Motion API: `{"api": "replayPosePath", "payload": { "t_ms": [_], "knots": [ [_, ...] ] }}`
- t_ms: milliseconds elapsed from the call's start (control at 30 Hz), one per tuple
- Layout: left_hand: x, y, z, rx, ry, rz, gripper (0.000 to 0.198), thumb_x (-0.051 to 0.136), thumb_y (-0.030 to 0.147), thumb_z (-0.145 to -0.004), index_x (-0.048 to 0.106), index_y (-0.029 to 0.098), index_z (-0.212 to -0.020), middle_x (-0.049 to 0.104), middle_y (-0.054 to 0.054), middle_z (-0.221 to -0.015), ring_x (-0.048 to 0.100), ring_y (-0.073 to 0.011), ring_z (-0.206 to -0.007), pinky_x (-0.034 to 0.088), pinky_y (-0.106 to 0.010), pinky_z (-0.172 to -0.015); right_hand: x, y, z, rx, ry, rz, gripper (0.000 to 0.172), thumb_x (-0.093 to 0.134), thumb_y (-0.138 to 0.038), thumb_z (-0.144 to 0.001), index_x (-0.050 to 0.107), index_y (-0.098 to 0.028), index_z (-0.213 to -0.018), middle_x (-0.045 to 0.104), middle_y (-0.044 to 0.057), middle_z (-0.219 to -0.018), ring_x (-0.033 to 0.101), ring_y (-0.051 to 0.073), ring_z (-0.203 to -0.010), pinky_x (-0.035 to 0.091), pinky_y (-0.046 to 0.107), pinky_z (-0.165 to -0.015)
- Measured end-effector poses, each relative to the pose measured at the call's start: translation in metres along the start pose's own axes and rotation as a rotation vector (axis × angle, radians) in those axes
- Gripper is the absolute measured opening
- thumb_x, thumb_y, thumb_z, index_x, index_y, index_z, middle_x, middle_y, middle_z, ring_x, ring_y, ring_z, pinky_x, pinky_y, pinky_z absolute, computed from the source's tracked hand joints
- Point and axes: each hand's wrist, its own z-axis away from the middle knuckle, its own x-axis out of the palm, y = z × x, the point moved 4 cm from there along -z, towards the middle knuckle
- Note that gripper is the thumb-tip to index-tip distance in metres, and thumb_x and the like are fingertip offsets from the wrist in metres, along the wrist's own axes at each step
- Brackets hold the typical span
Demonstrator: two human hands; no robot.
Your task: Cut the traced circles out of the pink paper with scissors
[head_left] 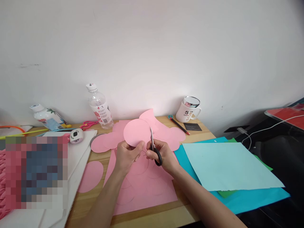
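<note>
My left hand (128, 155) pinches the lower edge of a round pink paper piece (136, 131) between thumb and fingers. Black-handled scissors (157, 155) sit in my right hand (163, 153), its fingers closed round the handles. The blades point up and lie at the right edge of the round piece. Beneath both hands is a larger pink sheet (147, 199) with faint curved lines on it. More cut pink paper pieces (102, 144) lie to the left and right behind the hands. One rounded pink piece (91, 175) rests on the wood left of my left forearm.
A plastic bottle (101, 109) and a white mug (186, 110) stand by the wall. A black-and-red pencil (180, 125) lies before the mug. Light blue paper (232, 164) covers blue and green sheets at right. Pink scissors (89, 124) and white boards (80, 158) are at left.
</note>
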Motion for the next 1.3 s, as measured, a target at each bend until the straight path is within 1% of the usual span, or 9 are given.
{"api": "replayPosePath", "payload": {
  "t_ms": [100,200,333,433,533,733,1000,1167,1300],
  "knots": [
    [0.0028,0.0029,0.0010,0.034,-0.066,0.038,0.037,0.065,0.034,-0.067,0.043,0.019,-0.042,0.040,0.006,-0.032,0.032,-0.0051,-0.028,0.024,-0.022,-0.034,0.0012,0.0019,0.0002,-0.005,-0.009,0.015,0.041,0.078,-0.048,-0.061,0.051,-0.018,-0.065,0.044,-0.005,-0.050,0.039,0.010,-0.050,0.030,0.023,-0.047],
    [0.0026,0.0022,0.0014,0.034,-0.049,0.021,0.042,0.065,0.033,-0.068,0.041,0.018,-0.037,0.041,0.005,-0.031,0.034,-0.0051,-0.028,0.028,-0.023,-0.036,0.0034,0.0067,0.0002,0.009,-0.030,0.027,0.042,0.078,-0.050,-0.061,0.051,-0.018,-0.066,0.042,-0.006,-0.050,0.037,0.010,-0.049,0.028,0.023,-0.046],
    [0.0002,-0.0020,0.0008,-0.021,0.025,-0.038,0.040,0.069,0.032,-0.062,0.040,0.019,-0.037,0.035,0.007,-0.029,0.030,-0.0044,-0.029,0.023,-0.022,-0.033,0.0041,0.0095,-0.0007,-0.027,-0.049,0.019,0.041,0.079,-0.048,-0.061,0.053,-0.017,-0.070,0.044,-0.005,-0.056,0.032,0.009,-0.052,0.027,0.023,-0.048],
    [0.0014,-0.0026,0.0004,-0.058,0.021,-0.054,0.040,0.071,0.033,-0.057,0.039,0.019,-0.037,0.032,0.008,-0.029,0.027,-0.0041,-0.029,0.020,-0.021,-0.032,0.0016,0.0090,-0.0018,-0.077,-0.047,0.002,0.042,0.081,-0.046,-0.060,0.051,-0.018,-0.071,0.047,-0.004,-0.063,0.037,0.010,-0.057,0.031,0.024,-0.052],
    [0.0024,-0.0009,0.0007,-0.081,0.025,-0.050,0.038,0.071,0.033,-0.054,0.040,0.019,-0.036,0.031,0.008,-0.030,0.027,-0.0043,-0.030,0.020,-0.021,-0.031,-0.0001,0.0096,-0.0027,-0.081,-0.057,-0.008,0.043,0.082,-0.044,-0.060,0.049,-0.019,-0.071,0.049,-0.003,-0.066,0.041,0.011,-0.060,0.033,0.025,-0.055],
    [0.0025,0.0001,0.0006,-0.088,0.028,-0.038,0.034,0.072,0.032,-0.052,0.044,0.018,-0.040,0.031,0.008,-0.032,0.027,-0.0044,-0.032,0.020,-0.021,-0.032,0.0002,0.0095,-0.0026,-0.077,-0.070,-0.029,0.041,0.082,-0.041,-0.062,0.050,-0.018,-0.073,0.046,-0.004,-0.065,0.037,0.010,-0.059,0.030,0.024,-0.054],
    [-0.0005,-0.0057,-0.0006,-0.074,0.081,-0.024,0.027,0.075,0.029,-0.051,0.051,0.015,-0.051,0.038,0.006,-0.041,0.032,-0.0057,-0.040,0.025,-0.020,-0.035,0.0013,0.0047,-0.0016,-0.070,-0.045,0.024,0.043,0.079,-0.050,-0.061,0.051,-0.019,-0.070,0.037,-0.006,-0.058,0.029,0.009,-0.055,0.025,0.023,-0.049],
    [0.0007,-0.0023,0.0002,-0.083,0.076,-0.002,0.030,0.076,0.028,-0.048,0.048,0.016,-0.048,0.033,0.008,-0.040,0.030,-0.0051,-0.038,0.023,-0.020,-0.034,0.0013,0.0039,-0.0020,-0.070,-0.041,0.009,0.043,0.079,-0.050,-0.060,0.052,-0.018,-0.069,0.040,-0.005,-0.059,0.031,0.009,-0.055,0.026,0.023,-0.049],
    [0.0000,-0.0027,-0.0003,-0.076,0.080,-0.026,0.031,0.074,0.029,-0.050,0.046,0.017,-0.047,0.032,0.008,-0.040,0.030,-0.0054,-0.039,0.022,-0.020,-0.035,0.0010,0.0031,-0.0017,-0.054,-0.036,0.024,0.043,0.079,-0.051,-0.059,0.053,-0.018,-0.068,0.040,-0.004,-0.058,0.030,0.010,-0.055,0.025,0.023,-0.049]
  ]
}}
